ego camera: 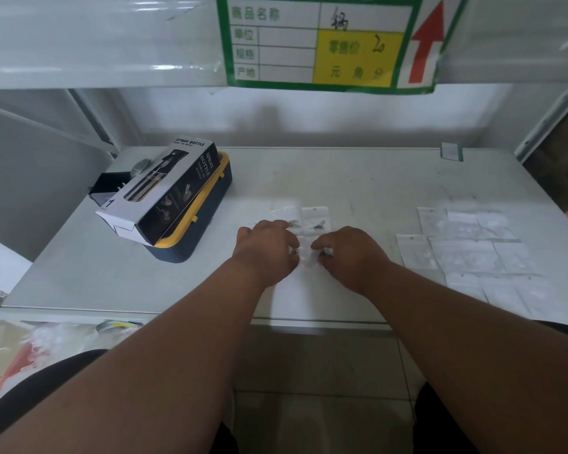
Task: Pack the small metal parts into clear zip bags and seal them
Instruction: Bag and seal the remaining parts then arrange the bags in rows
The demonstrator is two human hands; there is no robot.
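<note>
both hands pinch one small clear bag (309, 253), left hand (269, 249) and right hand (348, 257) at its edges; thin, limp, slippery film, so probably best held by the zip strip.

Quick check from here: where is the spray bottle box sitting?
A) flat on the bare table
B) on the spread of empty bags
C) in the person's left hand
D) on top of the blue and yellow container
D: the spray bottle box lies tilted across the blue and yellow container, left of both hands.
</note>
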